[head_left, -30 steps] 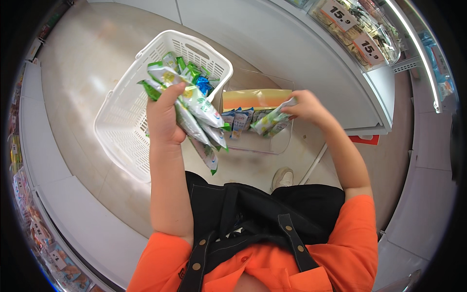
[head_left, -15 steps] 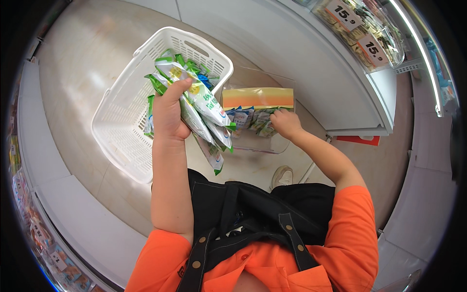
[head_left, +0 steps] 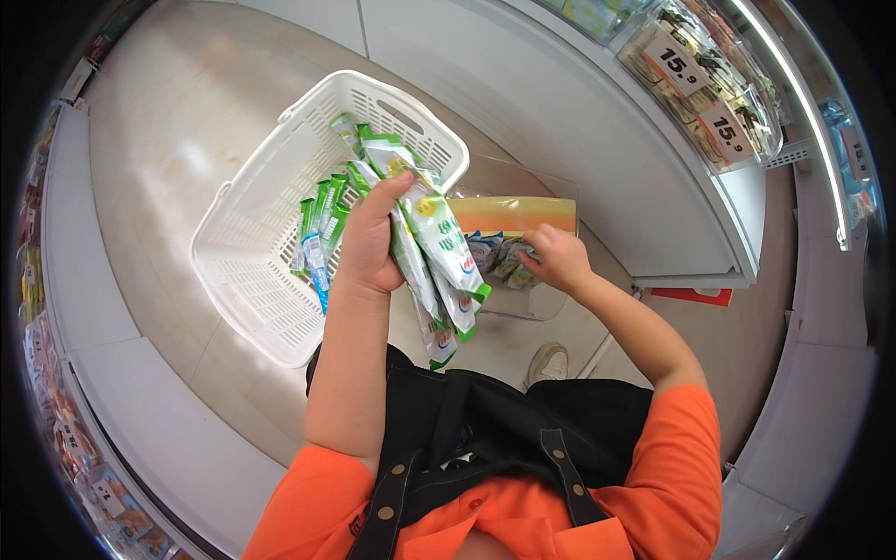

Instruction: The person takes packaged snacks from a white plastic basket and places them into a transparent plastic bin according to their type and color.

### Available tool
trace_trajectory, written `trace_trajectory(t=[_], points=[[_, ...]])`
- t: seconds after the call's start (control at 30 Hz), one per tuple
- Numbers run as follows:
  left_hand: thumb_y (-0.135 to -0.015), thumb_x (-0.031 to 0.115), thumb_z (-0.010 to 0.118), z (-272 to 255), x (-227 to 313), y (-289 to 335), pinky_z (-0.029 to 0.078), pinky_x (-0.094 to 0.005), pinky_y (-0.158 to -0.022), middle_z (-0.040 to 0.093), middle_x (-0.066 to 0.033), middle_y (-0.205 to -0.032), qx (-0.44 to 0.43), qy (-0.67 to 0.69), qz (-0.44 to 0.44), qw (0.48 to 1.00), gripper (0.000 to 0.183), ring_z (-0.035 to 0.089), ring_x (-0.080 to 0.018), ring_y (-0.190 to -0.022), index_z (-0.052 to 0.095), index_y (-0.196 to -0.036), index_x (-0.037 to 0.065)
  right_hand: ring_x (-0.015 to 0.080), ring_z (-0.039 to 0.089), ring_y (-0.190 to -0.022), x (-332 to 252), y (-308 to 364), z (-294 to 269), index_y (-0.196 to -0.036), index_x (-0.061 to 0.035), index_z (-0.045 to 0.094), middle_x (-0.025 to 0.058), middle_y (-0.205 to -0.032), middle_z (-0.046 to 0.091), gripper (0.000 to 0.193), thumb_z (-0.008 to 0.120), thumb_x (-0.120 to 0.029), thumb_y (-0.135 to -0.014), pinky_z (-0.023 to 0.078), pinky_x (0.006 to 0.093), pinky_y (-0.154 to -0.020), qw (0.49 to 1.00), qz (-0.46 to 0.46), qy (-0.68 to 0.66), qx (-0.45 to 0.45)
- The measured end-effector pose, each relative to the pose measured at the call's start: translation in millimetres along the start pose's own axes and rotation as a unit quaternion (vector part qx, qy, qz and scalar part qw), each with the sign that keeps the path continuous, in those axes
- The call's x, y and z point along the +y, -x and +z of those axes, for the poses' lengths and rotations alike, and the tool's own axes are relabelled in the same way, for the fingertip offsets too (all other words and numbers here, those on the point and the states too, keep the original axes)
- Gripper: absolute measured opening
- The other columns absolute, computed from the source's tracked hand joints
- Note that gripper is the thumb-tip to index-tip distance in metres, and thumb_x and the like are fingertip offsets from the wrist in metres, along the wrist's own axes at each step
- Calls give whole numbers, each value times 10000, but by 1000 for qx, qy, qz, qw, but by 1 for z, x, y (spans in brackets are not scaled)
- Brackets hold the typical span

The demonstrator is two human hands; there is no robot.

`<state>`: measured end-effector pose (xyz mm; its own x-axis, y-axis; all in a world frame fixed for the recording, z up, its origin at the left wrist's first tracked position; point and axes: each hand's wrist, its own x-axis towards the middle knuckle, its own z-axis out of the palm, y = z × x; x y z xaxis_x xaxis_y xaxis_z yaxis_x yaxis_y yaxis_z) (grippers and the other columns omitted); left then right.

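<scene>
I've got the white perforated plastic basket (head_left: 245, 245) on the floor. Right of it: clear plastic bin (head_left: 528, 306) with a yellow-orange panel (head_left: 518, 215). Fanned bunch of long green-and-white glossy packets (head_left: 446, 243) overlaps the basket's right side in my view; left hand (head_left: 373, 245) clamped on it. Right hand (head_left: 558, 258) at the bin, fingers on smaller green-and-white packets (head_left: 512, 269); can't tell if they're pinching one. Blue-and-white packets (head_left: 484, 248) beside those. Slim green packets (head_left: 333, 227) in basket.
</scene>
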<state>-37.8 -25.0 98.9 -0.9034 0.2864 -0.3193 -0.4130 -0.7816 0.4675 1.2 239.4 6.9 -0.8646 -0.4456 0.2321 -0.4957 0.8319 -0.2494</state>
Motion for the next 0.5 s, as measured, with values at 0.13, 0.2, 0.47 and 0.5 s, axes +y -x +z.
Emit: trace_trajectory(t=[0.13, 0.2, 0.47, 0.5], points=[[-807, 185, 580, 1, -11, 2, 536, -371, -637, 591, -137, -859, -47, -34, 8, 998, 302, 616, -250, -760, 486, -1046, 27, 142, 531, -679, -44, -25, -44, -1117, -41, 471, 68, -919, 566, 434, 625, -268, -781, 450, 273, -595, 848, 145, -510, -5], [-804, 192, 603, 6, -19, 2, 540, -388, -649, 596, -159, -873, -57, -57, 26, 996, 318, 618, -267, -784, 483, -1041, 18, 124, 536, -746, -70, -35, -51, -1236, -30, 371, 78, -993, 563, 564, 619, -274, -792, 454, 266, -648, 820, 130, -555, -53], [-820, 288, 593, 5, -28, 2, 509, -406, -736, 579, -122, -938, -42, -25, 65, 997, 379, 597, -257, -843, 474, -1073, 32, 106, 526, -642, -94, -49, -91, -1012, 1, 567, 43, -728, 589, 268, 591, -174, -810, 436, 257, -594, 823, 236, -499, -137], [-818, 307, 592, 5, -27, 4, 508, -397, -738, 577, -115, -934, -36, -32, 85, 995, 391, 595, -248, -845, 475, -1074, 35, 122, 525, -619, -96, -52, -97, -981, 0, 576, 58, -703, 585, 248, 594, -171, -802, 430, 263, -578, 851, 231, -451, -138]])
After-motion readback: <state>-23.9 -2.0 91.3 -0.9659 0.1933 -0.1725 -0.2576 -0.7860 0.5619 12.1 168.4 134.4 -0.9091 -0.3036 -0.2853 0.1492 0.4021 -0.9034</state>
